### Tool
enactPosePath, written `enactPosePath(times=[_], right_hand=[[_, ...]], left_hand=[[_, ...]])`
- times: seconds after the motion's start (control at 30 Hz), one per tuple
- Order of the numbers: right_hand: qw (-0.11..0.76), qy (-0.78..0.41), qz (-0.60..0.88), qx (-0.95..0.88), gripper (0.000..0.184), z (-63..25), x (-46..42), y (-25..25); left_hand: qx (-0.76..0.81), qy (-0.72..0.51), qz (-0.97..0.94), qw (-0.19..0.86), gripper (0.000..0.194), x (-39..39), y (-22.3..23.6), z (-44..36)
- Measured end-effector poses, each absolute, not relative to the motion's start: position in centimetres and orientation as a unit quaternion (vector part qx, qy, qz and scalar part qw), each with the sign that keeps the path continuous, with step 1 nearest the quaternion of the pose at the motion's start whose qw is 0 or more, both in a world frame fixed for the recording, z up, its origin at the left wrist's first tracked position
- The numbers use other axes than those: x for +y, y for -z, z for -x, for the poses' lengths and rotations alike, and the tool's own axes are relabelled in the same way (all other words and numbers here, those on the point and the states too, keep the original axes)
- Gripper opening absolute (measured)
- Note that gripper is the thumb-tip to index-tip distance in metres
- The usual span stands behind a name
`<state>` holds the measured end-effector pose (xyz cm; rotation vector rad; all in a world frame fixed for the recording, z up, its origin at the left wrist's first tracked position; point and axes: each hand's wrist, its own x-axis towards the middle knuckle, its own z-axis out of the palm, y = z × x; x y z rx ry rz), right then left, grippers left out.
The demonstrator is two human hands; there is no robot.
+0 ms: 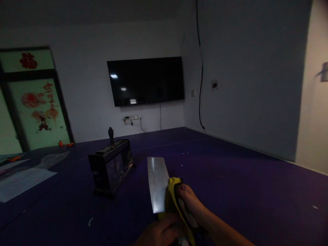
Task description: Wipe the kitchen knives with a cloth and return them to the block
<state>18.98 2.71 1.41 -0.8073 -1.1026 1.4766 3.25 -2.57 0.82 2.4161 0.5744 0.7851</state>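
A broad cleaver blade (156,184) points away from me over the floor, its flat side facing up and shining. My right hand (188,198) is closed around a yellow cloth with a dark edge (174,186), which lies along the blade's right side. Low in the view, my left hand (162,232) is curled at the base of the blade, where the cleaver's handle is hidden by fingers and cloth. Ahead on the left stands a black knife block (112,167) with see-through sides. One dark handle (111,135) sticks up from its top.
Purple flooring (230,177) stretches to the walls. Paper sheets (23,182) and clear plastic (55,159) lie at the left, with small orange items (65,144) by the glass door (38,109). A television (148,82) hangs on the wall; a black cable (201,85) dangles nearby.
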Motion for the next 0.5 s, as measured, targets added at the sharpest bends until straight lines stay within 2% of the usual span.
enactPosePath(times=[0.13, 0.23, 0.37, 0.5], right_hand=[[0.567, -0.610, 0.349, -0.429, 0.019, -18.9, 2.8, -1.4], [0.594, -0.603, 0.355, -0.396, 0.021, -19.1, 3.0, -1.3], [0.611, -0.584, 0.373, -0.383, 0.020, -19.3, 3.4, -0.9], [0.608, -0.535, 0.391, -0.439, 0.018, -19.2, 3.4, -1.0]], left_hand=[[0.254, -0.405, -0.832, 0.282, 0.025, -3.3, -1.1, -3.2], [0.322, -0.519, -0.693, 0.382, 0.020, -3.4, -0.5, -3.6], [0.357, -0.542, -0.518, 0.557, 0.050, -2.1, 1.0, -4.3], [0.326, -0.490, -0.468, 0.659, 0.054, -1.1, 1.6, -4.9]])
